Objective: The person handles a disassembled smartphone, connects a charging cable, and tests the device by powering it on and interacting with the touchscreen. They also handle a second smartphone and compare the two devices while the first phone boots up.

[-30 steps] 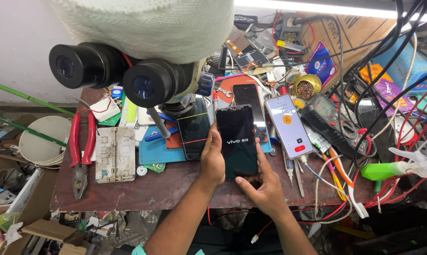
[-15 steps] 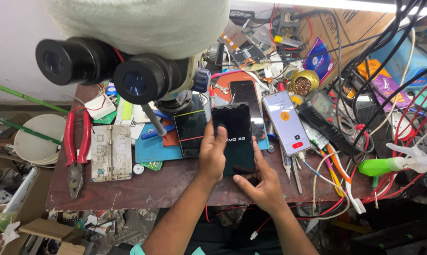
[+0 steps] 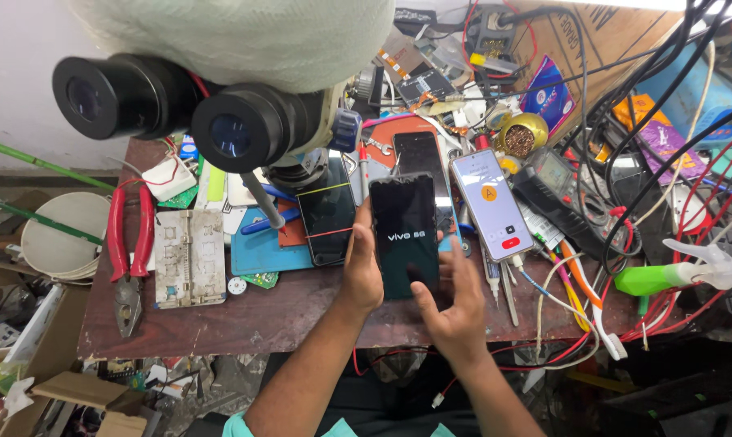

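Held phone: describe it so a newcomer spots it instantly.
Start at the microscope eyepieces top left, then drop right to the bench's front edge. There the left hand grips a dark-screened phone, right hand at its lower edge. Unlike the phones lying around it, it is held.

The light is bright and even, and it seems to come from above. Behind the microscope eyepieces (image 3: 180, 109) the white wall is almost washed out. The pale cover (image 3: 244, 36) above them is a little soft, not in focus. To the right of the eyepieces, the lit phone screen (image 3: 492, 204) shows mild glare. Below them, under the table edge (image 3: 220, 336), it becomes dim. Lines bend near the frame edges.
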Available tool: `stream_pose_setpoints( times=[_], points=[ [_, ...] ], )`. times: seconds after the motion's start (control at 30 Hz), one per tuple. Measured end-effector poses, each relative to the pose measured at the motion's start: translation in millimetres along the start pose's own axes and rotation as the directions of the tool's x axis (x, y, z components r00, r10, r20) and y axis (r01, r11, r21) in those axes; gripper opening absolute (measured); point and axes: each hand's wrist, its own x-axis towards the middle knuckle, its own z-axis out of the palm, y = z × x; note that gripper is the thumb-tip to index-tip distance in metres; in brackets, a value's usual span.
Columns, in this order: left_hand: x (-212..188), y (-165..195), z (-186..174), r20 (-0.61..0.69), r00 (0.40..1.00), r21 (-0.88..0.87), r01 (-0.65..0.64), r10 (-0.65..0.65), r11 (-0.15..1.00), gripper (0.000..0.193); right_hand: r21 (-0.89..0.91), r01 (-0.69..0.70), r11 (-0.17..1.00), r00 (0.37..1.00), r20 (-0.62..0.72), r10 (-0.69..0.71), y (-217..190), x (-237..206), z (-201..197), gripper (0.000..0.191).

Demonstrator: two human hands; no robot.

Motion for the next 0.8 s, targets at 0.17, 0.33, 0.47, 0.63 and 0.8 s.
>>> stream_pose_setpoints(
  times=[0.17,0.33,0.47,0.63,0.8],
  points=[
    [1,-4,1,0.018,1.000,-0.027,-0.001,0.001,1.000,0.096,-0.712,0.256,0.654,0.913,-0.043,-0.405,-14,-1,18,0.074],
    [-1,-8,-5,-0.034,0.999,0.028,-0.010,0.011,1.000,0.104,-0.754,0.389,0.529,0.877,0.126,-0.464,-19,1,30,0.068],
    [-2,-9,-5,0.032,0.999,-0.048,0.026,-0.024,0.999,0.103,-0.780,0.340,0.526,0.895,0.096,-0.436,-17,15,14,0.075],
    [-2,-8,-4,0.011,1.000,0.039,0.027,-0.028,0.999,0.108,-0.776,0.290,0.560,0.909,0.040,-0.415,-21,28,3,0.080],
    [-2,-6,-3,0.024,1.000,0.108,0.015,-0.018,0.994,0.109,-0.770,0.458,0.444,0.843,0.218,-0.491,-31,39,3,0.074]
  ],
)
